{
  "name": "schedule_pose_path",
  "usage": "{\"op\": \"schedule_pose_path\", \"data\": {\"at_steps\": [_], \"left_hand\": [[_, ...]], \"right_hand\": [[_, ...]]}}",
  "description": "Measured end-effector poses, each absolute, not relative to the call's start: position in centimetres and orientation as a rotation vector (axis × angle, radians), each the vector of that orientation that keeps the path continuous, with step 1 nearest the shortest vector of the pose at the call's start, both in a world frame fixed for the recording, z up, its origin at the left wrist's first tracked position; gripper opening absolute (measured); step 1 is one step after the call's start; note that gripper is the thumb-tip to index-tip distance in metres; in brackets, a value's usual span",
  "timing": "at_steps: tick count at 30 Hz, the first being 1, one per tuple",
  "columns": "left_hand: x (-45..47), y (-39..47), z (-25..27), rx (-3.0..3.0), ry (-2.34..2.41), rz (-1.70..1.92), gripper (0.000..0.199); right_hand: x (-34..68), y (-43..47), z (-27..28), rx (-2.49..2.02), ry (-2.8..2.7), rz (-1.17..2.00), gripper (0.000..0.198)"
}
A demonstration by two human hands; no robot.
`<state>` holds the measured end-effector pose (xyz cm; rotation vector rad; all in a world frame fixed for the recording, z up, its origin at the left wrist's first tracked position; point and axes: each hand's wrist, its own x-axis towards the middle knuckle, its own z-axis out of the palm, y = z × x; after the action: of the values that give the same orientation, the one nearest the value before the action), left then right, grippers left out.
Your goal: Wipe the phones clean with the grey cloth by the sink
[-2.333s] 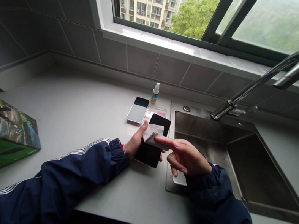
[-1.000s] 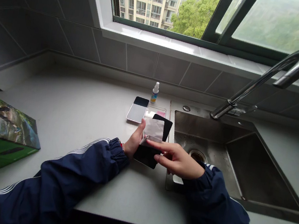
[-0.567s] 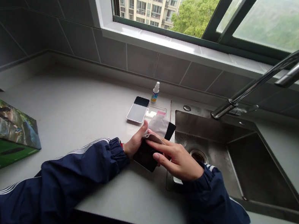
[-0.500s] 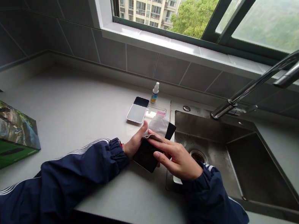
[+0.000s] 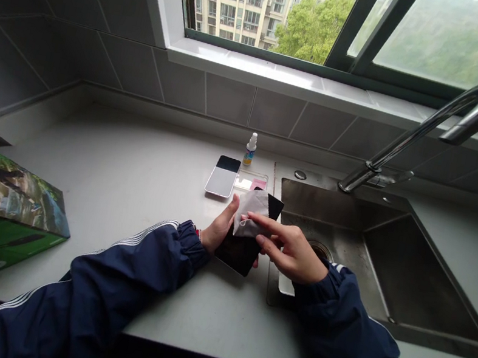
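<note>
My left hand (image 5: 219,230) grips a small black tablet (image 5: 237,255) from its left side, thumb up along the edge and fingertips showing at the far side. The tablet is tilted above the counter by the sink's left edge. A grey cleaning cloth (image 5: 257,199) with a zigzag edge lies over the upper part of the screen. My right hand (image 5: 302,257) presses and pinches the cloth against the glass, index finger stretched across it. Behind them are a phone (image 5: 222,177), a white-capped spray bottle (image 5: 250,151) and a clear case (image 5: 246,179) with a pink patch.
To the right is a steel sink (image 5: 363,222) with a tall faucet (image 5: 422,134). A white object (image 5: 285,285), partly hidden, shows below my right wrist. At the left stands a green printed box or bag (image 5: 1,242). A tiled wall and window are behind the counter.
My right fingers have moved slightly, and the cloth now spreads lower over the screen, with a folded corner near my left thumb. My left hand keeps its hold. The view has shifted slightly.
</note>
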<state>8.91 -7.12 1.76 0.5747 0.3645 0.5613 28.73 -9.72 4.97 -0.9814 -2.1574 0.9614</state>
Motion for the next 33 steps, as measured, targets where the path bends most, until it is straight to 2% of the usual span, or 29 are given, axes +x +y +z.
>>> {"op": "schedule_pose_path", "data": {"at_steps": [6, 10, 14, 17, 21, 26, 33], "left_hand": [[8.8, -7.2, 1.6, 0.565, 0.366, 0.543, 0.096], [8.8, -7.1, 1.1, 0.613, 0.323, 0.547, 0.094], [9.0, -7.1, 1.0, 0.626, 0.301, 0.581, 0.088], [9.0, -7.1, 1.0, 0.677, 0.283, 0.574, 0.089], [9.0, -7.2, 0.9, 0.688, 0.278, 0.571, 0.088], [8.9, -7.1, 0.7, 0.612, 0.246, 0.585, 0.084], [8.8, -7.0, 0.9, 0.607, 0.229, 0.551, 0.088]], "right_hand": [[28.0, -9.8, 3.4, -0.940, -1.990, 0.881, 0.041], [27.6, -10.0, 2.8, -0.925, -1.841, 0.860, 0.026], [27.6, -9.8, 3.1, -0.963, -1.938, 0.467, 0.017], [27.6, -9.5, 3.6, -0.893, -2.016, 0.228, 0.018], [27.8, -9.2, 4.0, -0.866, -2.053, 0.087, 0.021], [28.2, -9.1, 4.2, -0.876, -2.140, 0.068, 0.021], [28.9, -9.1, 4.7, -0.965, -2.408, 0.085, 0.041]]}}
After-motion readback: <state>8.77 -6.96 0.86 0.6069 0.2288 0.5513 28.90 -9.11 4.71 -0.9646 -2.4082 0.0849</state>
